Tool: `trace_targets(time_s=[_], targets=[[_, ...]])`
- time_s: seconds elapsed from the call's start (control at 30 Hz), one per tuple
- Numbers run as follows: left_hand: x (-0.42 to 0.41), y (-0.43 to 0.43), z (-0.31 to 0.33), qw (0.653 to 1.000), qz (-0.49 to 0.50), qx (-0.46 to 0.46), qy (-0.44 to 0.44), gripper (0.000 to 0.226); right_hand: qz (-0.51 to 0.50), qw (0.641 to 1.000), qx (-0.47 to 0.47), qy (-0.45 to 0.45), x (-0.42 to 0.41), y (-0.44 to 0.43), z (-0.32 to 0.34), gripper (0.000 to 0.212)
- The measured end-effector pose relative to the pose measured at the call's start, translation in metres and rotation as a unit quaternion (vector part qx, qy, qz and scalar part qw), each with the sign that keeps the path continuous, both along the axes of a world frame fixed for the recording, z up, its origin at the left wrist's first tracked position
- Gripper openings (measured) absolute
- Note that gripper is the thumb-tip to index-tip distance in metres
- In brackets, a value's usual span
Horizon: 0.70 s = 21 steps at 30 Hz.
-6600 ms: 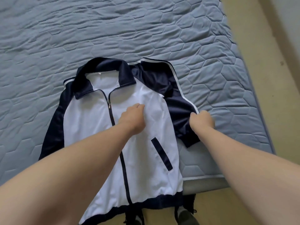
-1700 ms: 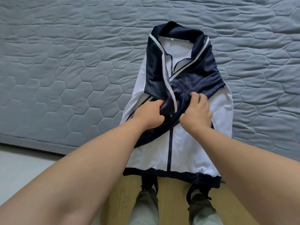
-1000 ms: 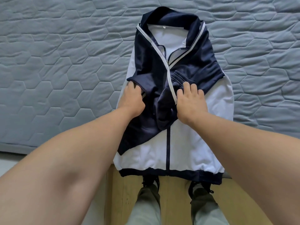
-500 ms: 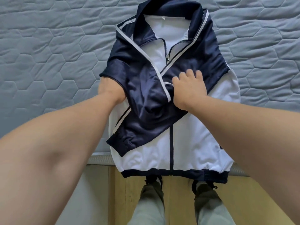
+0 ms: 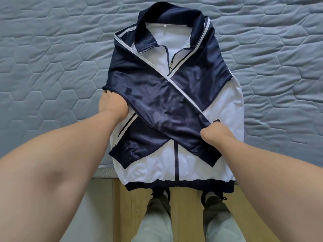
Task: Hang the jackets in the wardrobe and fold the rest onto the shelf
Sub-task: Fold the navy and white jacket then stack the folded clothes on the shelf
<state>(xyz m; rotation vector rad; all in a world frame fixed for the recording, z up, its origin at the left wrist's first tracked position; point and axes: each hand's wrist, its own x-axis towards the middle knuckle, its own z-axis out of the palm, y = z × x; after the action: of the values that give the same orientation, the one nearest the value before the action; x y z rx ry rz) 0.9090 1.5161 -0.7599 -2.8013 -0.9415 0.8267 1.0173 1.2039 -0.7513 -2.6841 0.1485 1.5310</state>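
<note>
Lying collar-far on the quilted mattress (image 5: 52,67), hem at its near edge, the track jacket (image 5: 192,165) ran near to far — the right hand (image 5: 216,137) pinched the upper crossed sleeve (image 5: 166,105) at near right, the left hand (image 5: 113,107) had its fingers hidden under the left fold — grip unclear

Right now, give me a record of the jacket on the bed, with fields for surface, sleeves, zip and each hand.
surface: grey quilted mattress
jacket: white and navy, front up, hem overhanging the mattress edge
sleeves: crossed over the front; top sleeve over lower sleeve
zip: closed below, open at the collar
left hand: at the jacket's left edge, fingers hidden under navy fabric
right hand: pinches the top sleeve near its cuff
</note>
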Motion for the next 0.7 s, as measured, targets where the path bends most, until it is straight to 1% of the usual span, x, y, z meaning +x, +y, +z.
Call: trace_targets(time_s=[0.03,0.07,0.13,0.17,0.23,0.27,0.33,0.4,0.47,0.5,0.53,0.57,0.6,0.67,0.7], targets=[[-0.003,-0.004,0.0,1.0,0.005,0.006,-0.013,0.03,-0.009,1.0,0.001,0.005,-0.004,-0.004,0.001,0.009],[-0.005,-0.007,0.002,0.999,0.014,0.013,-0.029,0.028,-0.014,1.0,-0.002,0.01,-0.007,-0.007,0.002,0.013],[-0.01,-0.014,0.005,0.995,0.057,0.01,-0.077,0.025,-0.017,1.0,-0.016,0.019,-0.013,-0.013,0.002,0.031],[-0.01,-0.018,0.006,0.988,0.095,0.006,-0.119,0.023,-0.016,0.999,-0.021,0.021,-0.016,-0.017,0.001,0.033],[-0.009,-0.03,0.011,0.964,0.166,0.012,-0.207,0.024,-0.012,0.999,-0.034,0.019,-0.021,-0.025,-0.001,0.027],[-0.007,-0.036,0.012,0.952,0.182,0.028,-0.245,0.027,-0.006,0.999,-0.045,0.015,-0.023,-0.03,-0.002,0.022],[-0.004,-0.047,0.012,0.948,0.151,0.052,-0.277,0.031,-0.004,0.998,-0.066,0.006,-0.025,-0.039,-0.004,0.014],[-0.004,-0.054,0.008,0.964,0.076,0.036,-0.254,0.029,-0.002,0.997,-0.078,-0.002,-0.027,-0.047,-0.005,0.007],[-0.006,-0.058,0.0,0.982,0.021,-0.004,-0.185,0.037,0.0,0.996,-0.084,-0.014,-0.031,-0.054,-0.008,0.009],[-0.008,-0.06,-0.003,0.988,0.016,-0.029,-0.149,0.042,-0.006,0.996,-0.086,-0.025,-0.032,-0.056,-0.008,0.012],[-0.01,-0.062,-0.007,0.991,0.023,-0.048,-0.122,0.048,-0.012,0.995,-0.09,-0.044,-0.033,-0.057,-0.01,0.022],[-0.012,-0.064,-0.009,0.992,0.034,-0.059,-0.106,0.052,-0.014,0.993,-0.091,-0.069,-0.032,-0.057,-0.01,0.031],[-0.013,-0.065,-0.011,0.992,0.043,-0.065,-0.099,0.055,-0.008,0.991,-0.09,-0.099,-0.03,-0.058,-0.011,0.036],[-0.011,-0.067,-0.011,0.992,0.051,-0.07,-0.096,0.057,0.02,0.987,-0.079,-0.141,-0.026,-0.06,-0.014,0.035],[-0.011,-0.066,-0.011,0.992,0.05,-0.069,-0.095,0.057,0.038,0.986,-0.071,-0.144,-0.025,-0.061,-0.015,0.036]])
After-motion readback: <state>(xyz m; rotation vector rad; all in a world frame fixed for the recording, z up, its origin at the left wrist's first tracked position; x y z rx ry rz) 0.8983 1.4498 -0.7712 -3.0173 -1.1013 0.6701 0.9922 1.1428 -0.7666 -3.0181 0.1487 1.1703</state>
